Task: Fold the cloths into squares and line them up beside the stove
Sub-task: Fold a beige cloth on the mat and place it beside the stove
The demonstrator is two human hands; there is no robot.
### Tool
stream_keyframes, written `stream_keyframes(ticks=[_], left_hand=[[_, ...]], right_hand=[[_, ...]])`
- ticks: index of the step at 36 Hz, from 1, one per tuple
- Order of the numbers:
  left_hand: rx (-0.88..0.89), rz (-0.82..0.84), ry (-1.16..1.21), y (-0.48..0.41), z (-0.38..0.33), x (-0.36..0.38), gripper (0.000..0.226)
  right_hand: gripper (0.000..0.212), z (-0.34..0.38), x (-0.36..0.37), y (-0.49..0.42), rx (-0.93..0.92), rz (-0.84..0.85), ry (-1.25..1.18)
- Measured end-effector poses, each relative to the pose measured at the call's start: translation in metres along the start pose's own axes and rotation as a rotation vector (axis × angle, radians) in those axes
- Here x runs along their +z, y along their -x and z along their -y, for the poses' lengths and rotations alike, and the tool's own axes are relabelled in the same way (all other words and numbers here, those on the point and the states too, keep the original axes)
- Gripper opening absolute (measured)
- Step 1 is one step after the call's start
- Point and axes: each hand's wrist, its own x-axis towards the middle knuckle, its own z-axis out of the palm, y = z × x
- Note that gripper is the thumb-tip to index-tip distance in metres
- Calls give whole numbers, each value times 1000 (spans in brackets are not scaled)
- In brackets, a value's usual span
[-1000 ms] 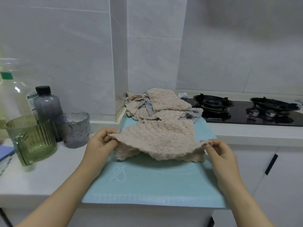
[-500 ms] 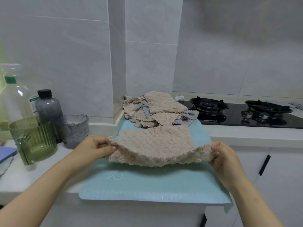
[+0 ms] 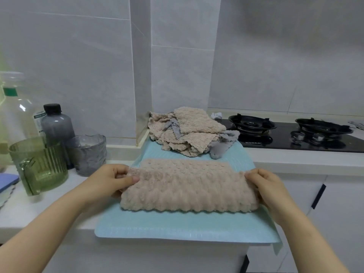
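— While I've got it by both ends, where do you see the cloth (image 3: 189,188)?
— Right between my grips, lying across the mat (image 3: 177,227). My left grip (image 3: 116,180) pinches its left end, thumb on top and fingers curled beneath. My right grip (image 3: 269,186) clasps the right end the same way.
— Count things for me.
— One cloth in my grips. One heap (image 3: 189,133) of cloths behind it at the mat's far end, beige and grey mixed; how many are in it I cannot tell. One stove (image 3: 295,134) with two burners, just beside the heap on the right. On the surface (image 3: 39,203) to the left stand two bottles, a dark bottle (image 3: 56,123) and a clear bottle (image 3: 13,107), plus one green jug (image 3: 39,164) and one grey glass (image 3: 88,154).
— And the cloth itself?
— Beige and fluffy, with bumpy rows. It lies doubled over as a long band running left to right. The near edge is rounded, and a lower layer shows past the far edge of the upper one.
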Motion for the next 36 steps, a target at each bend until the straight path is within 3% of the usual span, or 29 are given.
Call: stream_keyframes(ticks=[7, 12, 19, 24, 36], left_hand=[[23, -234, -4, -40, -5, 8, 9], [84, -393, -537, -73, -9, 15, 9], [122, -423, -873, -101, 2, 26, 31], [95, -437, -918, -105, 15, 30, 24], [41, -400, -930, -112, 23, 34, 30]], right_hand=[[28, 11, 17, -29, -69, -191, 54], [23, 13, 30, -55, -56, -233, 161], [23, 9, 40, -84, -55, -267, 385], [23, -12, 49, -90, -67, -274, 513], [15, -19, 55, -93, -118, -212, 721]])
